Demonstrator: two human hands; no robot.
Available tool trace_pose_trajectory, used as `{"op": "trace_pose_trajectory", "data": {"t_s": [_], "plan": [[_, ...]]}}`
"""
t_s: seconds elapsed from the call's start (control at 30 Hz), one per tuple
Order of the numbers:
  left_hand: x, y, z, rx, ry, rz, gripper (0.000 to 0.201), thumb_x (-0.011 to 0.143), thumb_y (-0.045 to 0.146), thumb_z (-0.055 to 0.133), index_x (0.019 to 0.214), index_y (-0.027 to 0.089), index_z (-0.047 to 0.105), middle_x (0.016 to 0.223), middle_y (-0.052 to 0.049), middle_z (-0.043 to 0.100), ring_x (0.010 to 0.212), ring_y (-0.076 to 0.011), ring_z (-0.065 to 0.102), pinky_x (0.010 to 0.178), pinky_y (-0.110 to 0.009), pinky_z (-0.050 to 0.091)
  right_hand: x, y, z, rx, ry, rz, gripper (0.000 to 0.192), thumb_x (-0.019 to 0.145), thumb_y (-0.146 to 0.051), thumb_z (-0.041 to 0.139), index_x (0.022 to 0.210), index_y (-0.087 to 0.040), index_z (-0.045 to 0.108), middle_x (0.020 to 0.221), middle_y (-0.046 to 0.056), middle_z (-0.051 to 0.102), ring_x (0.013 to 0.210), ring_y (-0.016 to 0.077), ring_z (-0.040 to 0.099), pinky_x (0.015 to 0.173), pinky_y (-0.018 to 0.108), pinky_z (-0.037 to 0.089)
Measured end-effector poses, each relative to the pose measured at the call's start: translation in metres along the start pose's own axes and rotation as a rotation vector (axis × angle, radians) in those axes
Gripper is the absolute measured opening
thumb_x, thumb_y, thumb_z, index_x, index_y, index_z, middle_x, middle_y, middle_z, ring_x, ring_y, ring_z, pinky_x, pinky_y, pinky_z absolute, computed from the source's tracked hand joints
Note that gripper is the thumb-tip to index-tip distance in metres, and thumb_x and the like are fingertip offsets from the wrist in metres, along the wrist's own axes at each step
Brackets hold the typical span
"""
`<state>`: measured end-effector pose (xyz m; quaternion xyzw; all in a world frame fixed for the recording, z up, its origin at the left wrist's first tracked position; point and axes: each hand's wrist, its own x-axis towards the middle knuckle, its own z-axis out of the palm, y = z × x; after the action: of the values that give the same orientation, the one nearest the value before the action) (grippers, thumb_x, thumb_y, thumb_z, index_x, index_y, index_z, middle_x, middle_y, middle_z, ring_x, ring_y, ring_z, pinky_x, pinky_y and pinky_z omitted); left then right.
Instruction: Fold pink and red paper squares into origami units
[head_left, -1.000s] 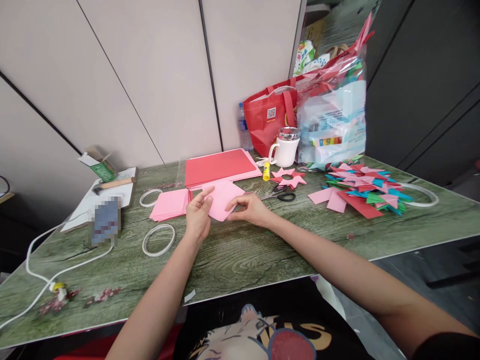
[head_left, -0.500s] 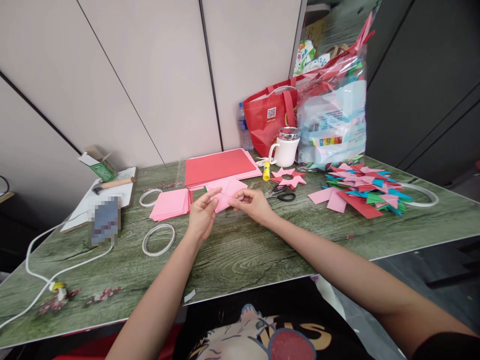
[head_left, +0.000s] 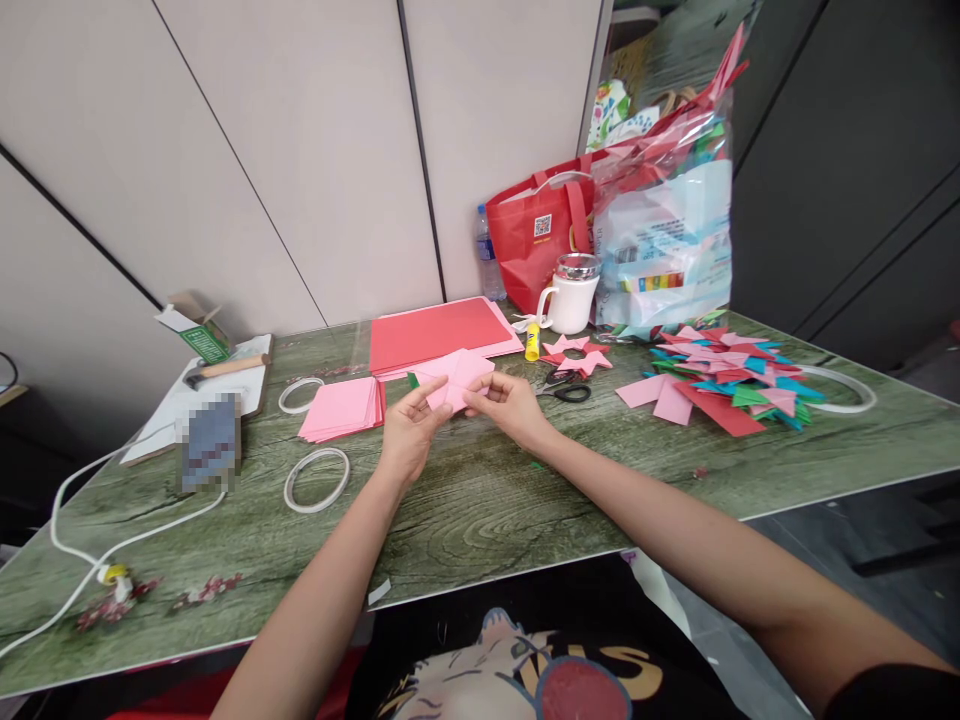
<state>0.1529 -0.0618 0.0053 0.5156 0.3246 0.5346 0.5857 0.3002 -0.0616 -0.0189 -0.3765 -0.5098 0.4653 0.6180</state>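
Both my hands hold one pink paper sheet (head_left: 459, 375) just above the green wood-grain table (head_left: 480, 510). My left hand (head_left: 409, 430) pinches its near left edge with thumb and fingers. My right hand (head_left: 506, 405) grips its near right edge. The sheet is folded over, showing a crease down its middle. A stack of pink paper squares (head_left: 341, 408) lies just left of my left hand. Behind the sheet lies a stack of red paper (head_left: 439, 333).
Black scissors (head_left: 564, 386), a yellow glue stick (head_left: 532, 342) and a pink paper star (head_left: 577, 355) lie right of my hands. Several coloured folded pieces (head_left: 724, 378) pile at the right. A white mug (head_left: 570, 292), red bag (head_left: 536, 235), tape rings (head_left: 317, 479), hammer (head_left: 225, 368) and cable (head_left: 90, 560) also sit here.
The flat pink sheet has been folded up and away from me. Both hands moved slightly farther from me and closer together on it.
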Motion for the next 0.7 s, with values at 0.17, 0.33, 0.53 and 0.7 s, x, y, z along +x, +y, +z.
{"op": "trace_pose_trajectory", "data": {"t_s": [0.17,0.33,0.53,0.7], "plan": [[0.0017,-0.0040,-0.0020,0.016,0.024,0.027,0.046,0.052,0.017,0.076,0.096,0.015,0.066,0.064,0.001,0.059,0.059,-0.0080,0.049,0.063,-0.023,0.043,-0.0008,-0.0020,0.0002,-0.002,-0.015,-0.030,0.028,0.057,-0.034,0.072,0.074,-0.018,0.057,0.064,-0.002,0.058,0.055,0.0110,0.058,0.056,0.026,0.053],[0.0014,-0.0041,-0.0025,0.020,0.031,0.026,0.046,0.051,0.017,0.076,0.096,0.016,0.067,0.063,0.002,0.058,0.058,-0.0074,0.050,0.061,-0.022,0.044,-0.0026,-0.0049,0.0010,-0.022,-0.071,-0.049,0.025,0.059,-0.035,0.069,0.075,-0.017,0.062,0.077,0.001,0.063,0.063,0.0127,0.059,0.059,0.027,0.053],[0.0016,-0.0005,-0.0002,-0.097,-0.021,-0.015,0.036,0.058,0.024,0.073,0.092,0.017,0.067,0.087,-0.005,0.065,0.082,-0.0155,0.059,0.075,-0.029,0.047,-0.0033,-0.0043,-0.0004,-0.059,-0.077,-0.061,0.025,0.057,-0.031,0.072,0.076,-0.017,0.065,0.073,0.002,0.064,0.057,0.0119,0.060,0.059,0.025,0.050],[0.0012,0.0044,0.0000,-0.136,-0.052,-0.048,0.035,0.061,0.026,0.071,0.095,0.016,0.066,0.097,-0.009,0.065,0.090,-0.0190,0.059,0.081,-0.033,0.047,-0.0027,-0.0040,0.0001,-0.062,-0.052,-0.049,0.028,0.057,-0.035,0.072,0.077,-0.017,0.064,0.071,0.002,0.065,0.057,0.0130,0.060,0.059,0.026,0.050]]}}
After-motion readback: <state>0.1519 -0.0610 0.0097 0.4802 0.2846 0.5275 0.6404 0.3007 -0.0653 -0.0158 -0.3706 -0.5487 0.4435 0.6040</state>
